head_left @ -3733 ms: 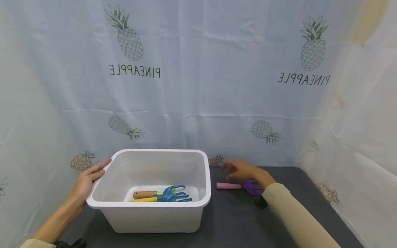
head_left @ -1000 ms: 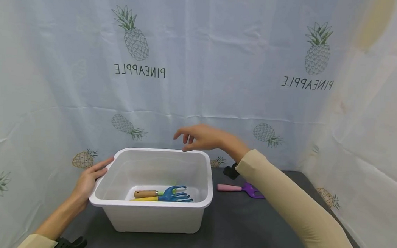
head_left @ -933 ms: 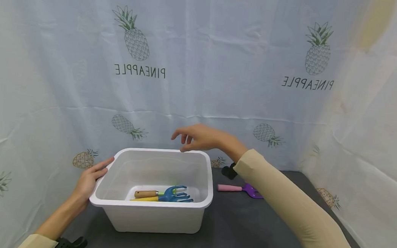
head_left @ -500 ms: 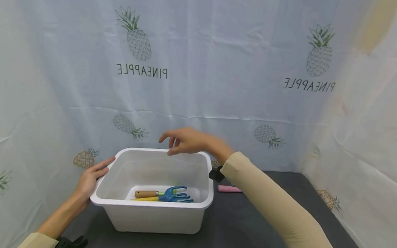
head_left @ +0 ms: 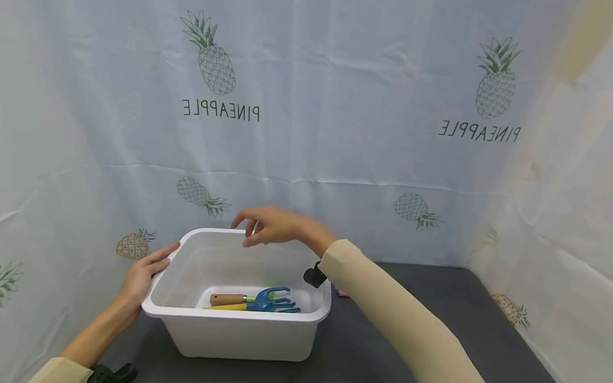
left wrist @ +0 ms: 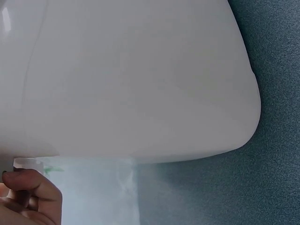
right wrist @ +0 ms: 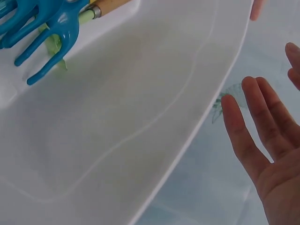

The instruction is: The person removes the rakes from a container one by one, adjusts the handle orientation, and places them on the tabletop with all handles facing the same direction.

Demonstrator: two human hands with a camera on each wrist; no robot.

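White tub, one, upright on the dark worktop. Contents: blue pronged tool, yellow-handled, overlapping the green end of a wooden-handled tool. Left grip: holding the tub's left rim. Right grip: fingers relaxed and loosely bent, near the far rim. Pink handle: on the worktop right of the tub, mostly hidden by the right sleeve.

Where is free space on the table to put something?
The table is bare along the right curtain, beyond the right sleeve, and, nearer the viewer, between basin and sleeve. Crowded: beside the basin at the pink handle, and inside, around blue fork and wooden handle.
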